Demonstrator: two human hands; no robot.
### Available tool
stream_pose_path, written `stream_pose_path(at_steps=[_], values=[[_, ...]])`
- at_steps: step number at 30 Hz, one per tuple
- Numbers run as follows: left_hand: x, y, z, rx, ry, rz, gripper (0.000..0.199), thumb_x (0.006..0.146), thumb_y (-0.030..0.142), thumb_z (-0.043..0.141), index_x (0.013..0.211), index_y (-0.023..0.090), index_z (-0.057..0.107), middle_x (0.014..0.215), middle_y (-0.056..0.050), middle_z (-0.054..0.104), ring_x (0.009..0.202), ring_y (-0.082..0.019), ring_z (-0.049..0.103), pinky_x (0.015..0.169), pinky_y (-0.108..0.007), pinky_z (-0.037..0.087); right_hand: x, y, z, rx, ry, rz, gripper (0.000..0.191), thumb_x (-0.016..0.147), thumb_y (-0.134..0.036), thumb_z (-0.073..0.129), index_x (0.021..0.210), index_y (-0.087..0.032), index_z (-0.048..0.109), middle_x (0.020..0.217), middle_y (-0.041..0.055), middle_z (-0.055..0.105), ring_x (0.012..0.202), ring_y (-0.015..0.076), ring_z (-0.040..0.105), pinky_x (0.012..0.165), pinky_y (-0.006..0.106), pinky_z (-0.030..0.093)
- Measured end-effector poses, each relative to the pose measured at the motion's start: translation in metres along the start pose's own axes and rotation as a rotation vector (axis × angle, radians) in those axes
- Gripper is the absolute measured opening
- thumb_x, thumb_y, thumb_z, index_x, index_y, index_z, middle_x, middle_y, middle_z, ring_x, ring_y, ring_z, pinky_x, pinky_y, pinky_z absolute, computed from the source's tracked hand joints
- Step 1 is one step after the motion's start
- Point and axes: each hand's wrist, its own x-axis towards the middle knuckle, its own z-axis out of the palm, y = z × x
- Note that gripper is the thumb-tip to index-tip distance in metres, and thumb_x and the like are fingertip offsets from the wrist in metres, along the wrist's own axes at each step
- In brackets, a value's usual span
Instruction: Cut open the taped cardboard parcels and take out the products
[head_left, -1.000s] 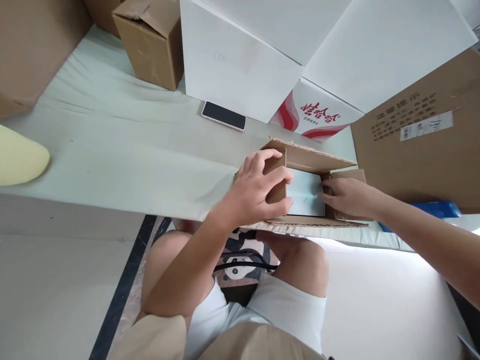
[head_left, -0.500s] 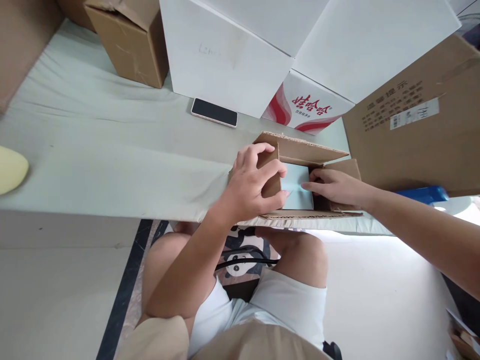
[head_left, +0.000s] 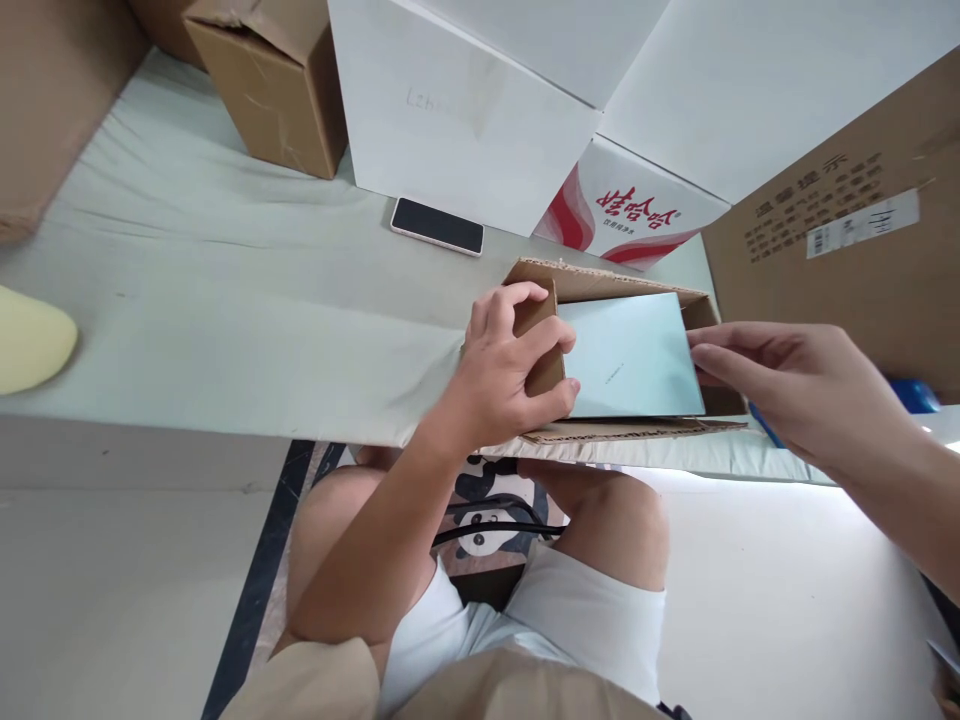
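An open cardboard box [head_left: 637, 430] lies near the front edge of the table. Partly raised out of it is a pale blue box [head_left: 626, 355] with small print on its face. My left hand [head_left: 517, 360] is closed round the left end of the cardboard box, its fingers curled over the flap beside the blue box. At the other end, my right hand [head_left: 787, 375] pinches the right edge of the blue box between thumb and fingers. Some of those fingertips are hidden behind that edge.
Behind stand large white boxes [head_left: 465, 110], a red and white carton [head_left: 630, 205] and a brown carton [head_left: 847, 230]. A phone [head_left: 437, 226] lies on the cloth-covered table [head_left: 225, 300]. A blue object [head_left: 915, 396] is at the right, a yellow one [head_left: 34, 340] at the left.
My right hand has moved right and up, lifting the blue box's right end out of the cardboard box. My left hand keeps its hold on the left end.
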Motion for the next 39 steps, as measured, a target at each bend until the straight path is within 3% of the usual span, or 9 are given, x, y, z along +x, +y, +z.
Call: stream_pose_path(at_steps=[3,7,14,18,22,24,29,34,39], values=[[0.0,0.0,-0.002,0.009,-0.01,-0.001,0.024,0.085,0.039,0.067,0.106,0.027,0.067,0.148,-0.009,0.043,0.136,-0.035,0.038,0.123,-0.055,0.032,-0.018,-0.003,-0.002,-0.003,0.096,0.02,0.052,0.077,-0.071,0.074,0.109,-0.031,0.083,0.103,0.0029,0.082,0.085,0.0302,0.077,0.07,0.044,0.064],[-0.002,-0.001,-0.002,0.01,-0.018,0.003,0.022,0.086,0.038,0.067,0.105,0.027,0.067,0.147,-0.009,0.043,0.136,-0.034,0.038,0.123,-0.055,0.033,-0.029,-0.001,0.001,-0.095,0.12,-0.104,0.057,0.08,-0.069,0.072,0.124,-0.033,0.081,0.1,0.0037,0.082,0.076,0.0307,0.075,0.058,0.043,0.059],[-0.003,-0.003,-0.002,0.015,0.005,0.007,0.021,0.087,0.039,0.066,0.103,0.025,0.067,0.144,-0.01,0.043,0.137,-0.035,0.035,0.123,-0.056,0.031,-0.025,0.014,0.013,-0.088,0.138,-0.214,0.066,0.087,-0.065,0.069,0.143,-0.031,0.069,0.118,0.0064,0.08,0.084,0.0308,0.074,0.063,0.044,0.06],[-0.002,-0.004,-0.002,0.015,0.014,-0.007,0.021,0.086,0.039,0.067,0.102,0.026,0.068,0.144,-0.009,0.043,0.136,-0.034,0.036,0.122,-0.056,0.032,-0.021,0.021,0.014,-0.05,0.08,-0.272,0.071,0.088,-0.062,0.068,0.151,-0.031,0.061,0.136,0.0083,0.073,0.099,0.0329,0.075,0.07,0.045,0.064],[0.0,-0.002,0.001,0.008,-0.01,0.01,0.022,0.085,0.041,0.068,0.101,0.026,0.068,0.143,-0.009,0.043,0.137,-0.034,0.035,0.123,-0.055,0.031,-0.01,0.023,0.01,0.058,-0.128,-0.25,0.069,0.089,-0.057,0.068,0.153,-0.034,0.056,0.147,0.0077,0.066,0.134,0.034,0.063,0.096,0.045,0.063],[0.001,-0.001,0.003,0.009,-0.016,0.015,0.022,0.086,0.042,0.068,0.102,0.026,0.069,0.143,-0.009,0.043,0.137,-0.034,0.036,0.123,-0.055,0.031,-0.004,0.019,0.01,0.151,-0.216,-0.203,0.069,0.09,-0.056,0.066,0.154,-0.036,0.051,0.145,0.007,0.066,0.132,0.0308,0.063,0.097,0.044,0.062],[0.002,-0.001,0.005,0.009,-0.003,0.022,0.022,0.087,0.042,0.068,0.103,0.026,0.069,0.144,-0.009,0.044,0.136,-0.033,0.037,0.123,-0.055,0.032,0.009,-0.004,0.016,0.12,-0.249,-0.059,0.057,0.089,-0.064,0.061,0.135,-0.03,0.059,0.123,0.0088,0.066,0.101,0.025,0.066,0.079,0.037,0.06],[-0.002,-0.002,0.006,-0.014,0.015,0.048,0.024,0.087,0.044,0.069,0.102,0.026,0.07,0.143,-0.01,0.044,0.138,-0.034,0.037,0.124,-0.054,0.031,0.019,-0.018,0.028,-0.053,-0.274,0.057,0.062,0.08,-0.079,0.062,0.118,-0.031,0.049,0.102,0.0019,0.064,0.083,0.0211,0.058,0.066,0.032,0.051],[-0.003,-0.001,0.007,-0.028,0.017,0.032,0.022,0.089,0.044,0.068,0.104,0.027,0.071,0.142,-0.009,0.045,0.139,-0.033,0.036,0.124,-0.052,0.032,0.027,-0.016,0.038,-0.106,-0.25,0.108,0.065,0.076,-0.083,0.062,0.106,-0.028,0.043,0.1,0.0018,0.062,0.09,0.0229,0.058,0.068,0.031,0.051]])
